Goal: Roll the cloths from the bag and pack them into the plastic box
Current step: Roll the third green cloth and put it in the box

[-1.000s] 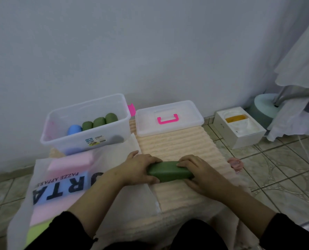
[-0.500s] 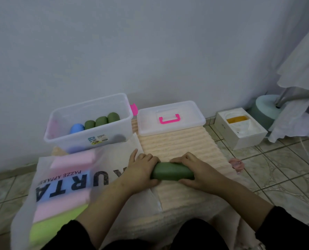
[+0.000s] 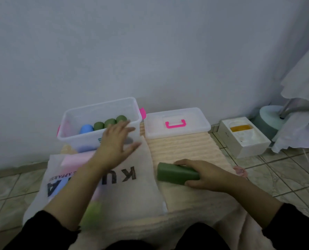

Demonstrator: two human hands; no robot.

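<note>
A rolled dark green cloth (image 3: 175, 173) lies on the ribbed peach mat (image 3: 182, 147), and my right hand (image 3: 202, 175) is closed around its right end. My left hand (image 3: 116, 141) hovers with fingers spread in front of the clear plastic box (image 3: 72, 120), above the white translucent bag (image 3: 130, 188). In the box stand a blue roll (image 3: 86, 128) and three green rolls (image 3: 110, 122). Folded pink cloth (image 3: 78, 158) and green cloth (image 3: 93, 215) show through the bag.
The box's lid (image 3: 177, 121) with a pink handle lies right of the box on the mat. A white carton (image 3: 244, 137) and a round teal base (image 3: 271, 120) stand on the tiled floor at right. White fabric (image 3: 305, 87) hangs at the far right. A wall is close behind.
My left hand has let go of the green roll and moved up and left toward the box. My right hand alone keeps hold of the roll.
</note>
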